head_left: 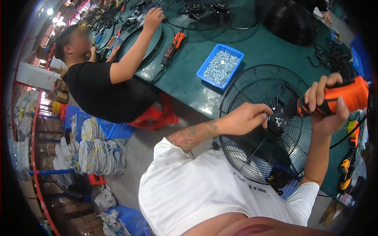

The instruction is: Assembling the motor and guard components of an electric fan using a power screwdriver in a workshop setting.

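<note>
My right hand [327,103] is wrapped around an orange and black power screwdriver [348,95], held sideways with its nose at the black motor [278,122] of a fan. The motor sits in the middle of a round black wire fan guard [246,86], which leans at the table's edge in front of me. On the motor's other side, my left hand [249,119] has its thumb and fingertips pinched together against the rim. Whatever those fingertips hold, if anything, is too small to see. Where the screwdriver's tip meets the motor cannot be made out.
A blue bin [221,66] full of screws stands on the green table [183,84] beyond the guard. Another orange-black screwdriver [173,48] lies near a co-worker in a black shirt [92,88] at left. Black fan guards [287,21] are stacked at the back; a yellow-black drill [346,167] lies right.
</note>
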A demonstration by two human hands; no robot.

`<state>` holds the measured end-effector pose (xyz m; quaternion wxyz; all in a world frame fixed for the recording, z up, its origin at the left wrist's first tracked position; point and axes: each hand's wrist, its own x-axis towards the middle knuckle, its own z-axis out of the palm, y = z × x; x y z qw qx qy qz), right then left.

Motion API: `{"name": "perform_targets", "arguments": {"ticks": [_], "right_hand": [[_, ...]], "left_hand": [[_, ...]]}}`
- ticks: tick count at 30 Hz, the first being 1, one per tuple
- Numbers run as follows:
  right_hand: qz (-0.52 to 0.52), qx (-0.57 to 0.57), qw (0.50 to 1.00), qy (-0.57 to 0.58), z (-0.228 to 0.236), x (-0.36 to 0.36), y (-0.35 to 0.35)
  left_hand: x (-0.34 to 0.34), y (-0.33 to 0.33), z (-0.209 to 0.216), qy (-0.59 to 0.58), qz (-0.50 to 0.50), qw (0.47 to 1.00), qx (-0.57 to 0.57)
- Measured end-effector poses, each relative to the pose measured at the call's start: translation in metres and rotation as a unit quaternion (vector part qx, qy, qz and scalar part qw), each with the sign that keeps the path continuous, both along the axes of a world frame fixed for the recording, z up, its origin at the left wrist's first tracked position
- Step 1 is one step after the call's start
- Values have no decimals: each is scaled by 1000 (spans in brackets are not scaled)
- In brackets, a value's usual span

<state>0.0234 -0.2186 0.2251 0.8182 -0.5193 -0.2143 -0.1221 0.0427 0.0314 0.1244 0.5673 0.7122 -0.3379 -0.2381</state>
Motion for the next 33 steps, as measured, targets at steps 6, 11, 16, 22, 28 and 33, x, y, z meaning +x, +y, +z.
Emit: {"name": "perform_targets", "arguments": {"ticks": [6, 11, 16, 22, 28, 33], "right_hand": [[5, 6, 999, -42, 8, -44, -2], [6, 13, 997, -71, 10, -56, -5], [-1, -1, 998, -69, 10, -61, 2], [-44, -17, 998, -48, 12, -72, 11], [-28, -21, 999, -34, 16, -74, 15], [37, 22, 999, -14, 15, -71, 15]], "left_hand": [[-15, -19, 2, -260, -10, 965, 36], [-18, -20, 1, -337, -31, 940, 45], [-25, -21, 1, -307, -12, 952, -20], [-26, -20, 4, -237, -14, 971, -34], [-28, -22, 8, -255, -25, 966, -31], [-25, -16, 7, -289, -70, 955, -2]]}}
